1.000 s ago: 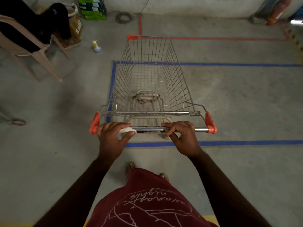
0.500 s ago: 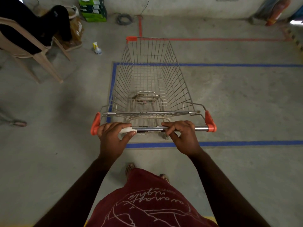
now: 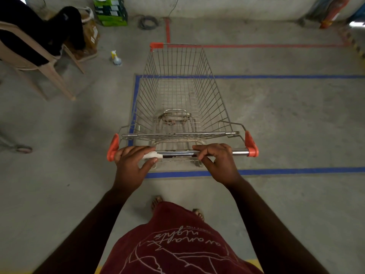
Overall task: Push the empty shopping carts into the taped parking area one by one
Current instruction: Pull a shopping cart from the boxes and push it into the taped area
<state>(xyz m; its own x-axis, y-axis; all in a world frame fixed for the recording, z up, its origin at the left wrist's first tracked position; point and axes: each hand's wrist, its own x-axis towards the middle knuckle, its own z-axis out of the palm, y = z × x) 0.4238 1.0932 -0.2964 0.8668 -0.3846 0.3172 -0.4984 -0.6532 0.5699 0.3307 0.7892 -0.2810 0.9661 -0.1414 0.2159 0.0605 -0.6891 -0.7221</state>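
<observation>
An empty wire shopping cart (image 3: 178, 89) with orange corner caps stands in front of me, pointing away. Its basket sits over the left end of a blue taped rectangle (image 3: 296, 171) on the concrete floor; the rear wheels are just inside the near blue line. My left hand (image 3: 132, 165) grips the left part of the metal handle bar (image 3: 177, 153), over a white wrapped patch. My right hand (image 3: 217, 161) grips the bar right of centre. The cart's front rim reaches past the far blue line toward a red taped line (image 3: 276, 45).
A plastic chair (image 3: 35, 62) with a seated person stands at the left. A spray bottle (image 3: 116, 59), a brown bag (image 3: 90, 36) and green boxes (image 3: 110, 11) lie beyond it. A coiled cable (image 3: 148, 21) is near the back wall. A red cylinder (image 3: 333, 10) leans at the far right.
The cart and my hands have crept slightly forward, so the handle sits a little further past the near blue line. Both hands keep the same grip.
</observation>
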